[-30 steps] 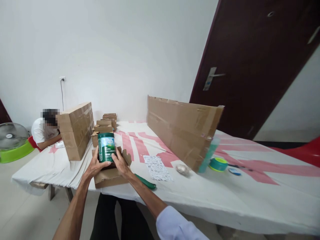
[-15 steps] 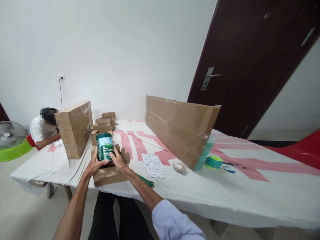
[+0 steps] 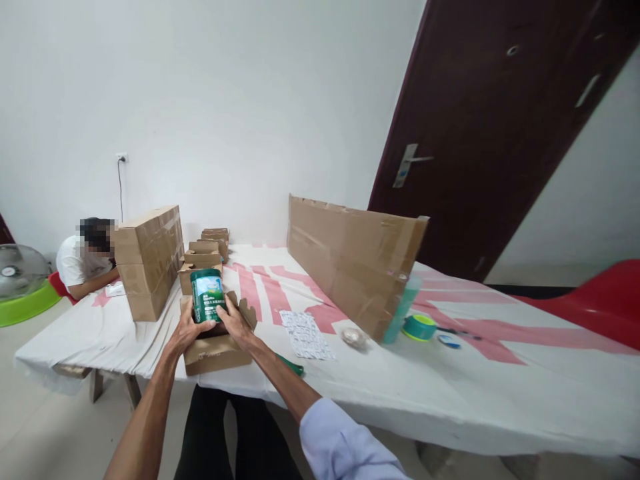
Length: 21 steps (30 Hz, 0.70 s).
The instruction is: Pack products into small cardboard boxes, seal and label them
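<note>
A green canister (image 3: 207, 300) with a printed label stands upright between my two hands, above an open cardboard box (image 3: 218, 355) at the table's front edge. My left hand (image 3: 188, 329) grips its left side, thumb across the lower front. On the other side, my right hand (image 3: 234, 321) presses its fingers against the canister's lower right. The canister's bottom is hidden by my hands and the box. A green object (image 3: 290, 364) lies partly behind my right forearm.
Stacked cartons (image 3: 150, 263) stand left, with smaller open boxes (image 3: 203, 257) behind the canister. A long cardboard panel (image 3: 350, 260), a printed sheet (image 3: 306, 335), a tape roll (image 3: 354, 338) and a green roll (image 3: 419, 327) are rightward. A person (image 3: 85, 260) sits at far left.
The view has shifted slightly, so the door and panel appear further left. Both hands keep their hold on the canister, which has hardly moved relative to the box.
</note>
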Available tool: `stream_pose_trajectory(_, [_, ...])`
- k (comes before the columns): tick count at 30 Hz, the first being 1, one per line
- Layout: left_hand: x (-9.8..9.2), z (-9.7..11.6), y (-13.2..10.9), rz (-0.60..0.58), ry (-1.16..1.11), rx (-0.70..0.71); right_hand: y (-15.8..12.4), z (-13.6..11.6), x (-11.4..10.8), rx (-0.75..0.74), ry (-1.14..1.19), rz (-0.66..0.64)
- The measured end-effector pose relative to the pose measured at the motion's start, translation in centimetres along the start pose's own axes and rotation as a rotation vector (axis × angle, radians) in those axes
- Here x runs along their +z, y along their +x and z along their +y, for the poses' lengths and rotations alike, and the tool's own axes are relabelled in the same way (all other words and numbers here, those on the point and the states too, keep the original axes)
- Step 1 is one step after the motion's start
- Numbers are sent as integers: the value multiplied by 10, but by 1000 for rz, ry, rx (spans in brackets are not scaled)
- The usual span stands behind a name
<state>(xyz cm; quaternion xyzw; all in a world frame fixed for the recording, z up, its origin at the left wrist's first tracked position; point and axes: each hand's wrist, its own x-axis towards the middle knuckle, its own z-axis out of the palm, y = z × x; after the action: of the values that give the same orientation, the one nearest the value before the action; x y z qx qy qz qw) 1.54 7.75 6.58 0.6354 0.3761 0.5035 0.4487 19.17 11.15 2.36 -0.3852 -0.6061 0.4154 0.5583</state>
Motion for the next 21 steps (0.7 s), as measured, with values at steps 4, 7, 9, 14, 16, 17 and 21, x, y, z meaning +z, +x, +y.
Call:
stream_pose_trajectory(4, [-1, 1, 2, 22, 18, 36, -1, -7, -1, 17, -42, 1])
stream_pose_trajectory(7, [-1, 4, 4, 36, 45, 87, -2, -15, -3, -6, -93, 5])
stream_pose_trajectory(9, [0, 7, 5, 37, 56, 118, -3, -20, -4, -29, -103, 5])
stream_pose_trajectory(14, [4, 15, 7, 12, 35, 170, -4, -28, -3, -96, -90, 33])
stream_pose_trajectory(16, [5, 19, 7, 3, 19, 183, -5, -30, -3, -118, -86, 35])
stream_pose_trajectory(17, [6, 20, 6, 0, 14, 191, -6, -32, -3, -127, -86, 32])
stream_pose_trajectory(21, [8, 25, 5, 7, 4, 209, -11, -42, -4, -155, -93, 33])
